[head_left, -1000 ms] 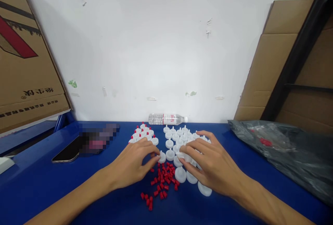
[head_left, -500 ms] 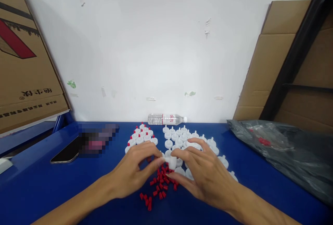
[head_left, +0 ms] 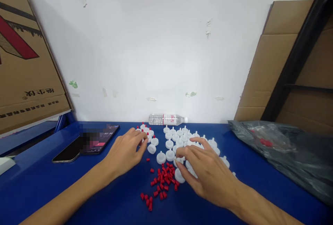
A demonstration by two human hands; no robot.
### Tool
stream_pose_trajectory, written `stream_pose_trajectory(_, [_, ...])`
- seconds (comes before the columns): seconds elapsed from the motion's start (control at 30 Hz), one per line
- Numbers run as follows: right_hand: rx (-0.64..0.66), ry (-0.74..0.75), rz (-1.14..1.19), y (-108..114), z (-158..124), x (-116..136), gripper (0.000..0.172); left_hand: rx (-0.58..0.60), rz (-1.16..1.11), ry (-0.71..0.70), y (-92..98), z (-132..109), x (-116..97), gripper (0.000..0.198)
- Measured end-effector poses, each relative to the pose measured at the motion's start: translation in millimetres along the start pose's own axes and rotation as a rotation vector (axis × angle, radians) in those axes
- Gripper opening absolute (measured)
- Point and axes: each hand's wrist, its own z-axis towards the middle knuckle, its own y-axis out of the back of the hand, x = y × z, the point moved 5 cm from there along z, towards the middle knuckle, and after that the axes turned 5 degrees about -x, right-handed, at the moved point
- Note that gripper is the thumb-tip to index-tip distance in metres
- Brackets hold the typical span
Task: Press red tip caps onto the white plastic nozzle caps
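My left hand (head_left: 127, 152) is over the left side of the table with fingers curled but thumb and forefinger slightly apart, and I see nothing between them. Just beyond its fingertips a white nozzle cap (head_left: 151, 148) lies tilted, beside a group of white caps with red tips (head_left: 154, 141). My right hand (head_left: 204, 167) has thumb and forefinger around a white nozzle cap (head_left: 178, 161), partly hidden by the fingers. Around and behind this hand stand several white nozzle caps without red tips (head_left: 169, 144). Between the hands lies a loose pile of small red caps (head_left: 163, 178).
A clear plastic bottle (head_left: 168, 119) lies along the wall. Two phones (head_left: 104, 140) rest at the left. A dark plastic bag (head_left: 286, 159) with a clear bag of red pieces (head_left: 266, 142) lies at the right. Cardboard (head_left: 28, 58) leans on the left.
My hands have moved apart. The left went left toward the red-tipped group, where a tilted white cap now shows. The right stayed near the plain white caps, its fingers now around one.
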Motion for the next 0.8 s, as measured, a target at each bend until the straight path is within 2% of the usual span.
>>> stream_pose_trajectory(0.1, [0.027, -0.003, 0.0, -0.2, 0.4, -0.5, 0.014, -0.032, 0.194, 0.073, 10.9, 3.4, 10.6, 0.026])
stream_pose_trajectory(0.2, [0.054, -0.013, 0.004, -0.9, 0.4, -1.6, 0.013, 0.025, 0.312, 0.159, 15.0, 4.9, 20.6, 0.029])
stream_pose_trajectory(0.4, [0.066, -0.013, 0.004, -3.1, -0.1, -1.4, 0.015, 0.173, 0.325, 0.214, -1.0, -2.9, 31.4, 0.031])
stream_pose_trajectory(0.53, [0.08, -0.019, 0.004, -4.2, -1.0, -2.1, 0.016, 0.197, 0.291, 0.233, -9.5, -7.8, 35.0, 0.03])
stream_pose_trajectory(0.7, [0.057, -0.015, 0.006, -1.1, -1.1, -0.8, 0.017, 0.169, 0.236, 0.186, -5.0, -4.0, 24.1, 0.042])
stream_pose_trajectory(0.8, [0.032, -0.016, 0.01, 2.1, 0.0, 1.6, 0.021, 0.058, 0.032, 0.036, -0.8, -2.8, 2.7, 0.046])
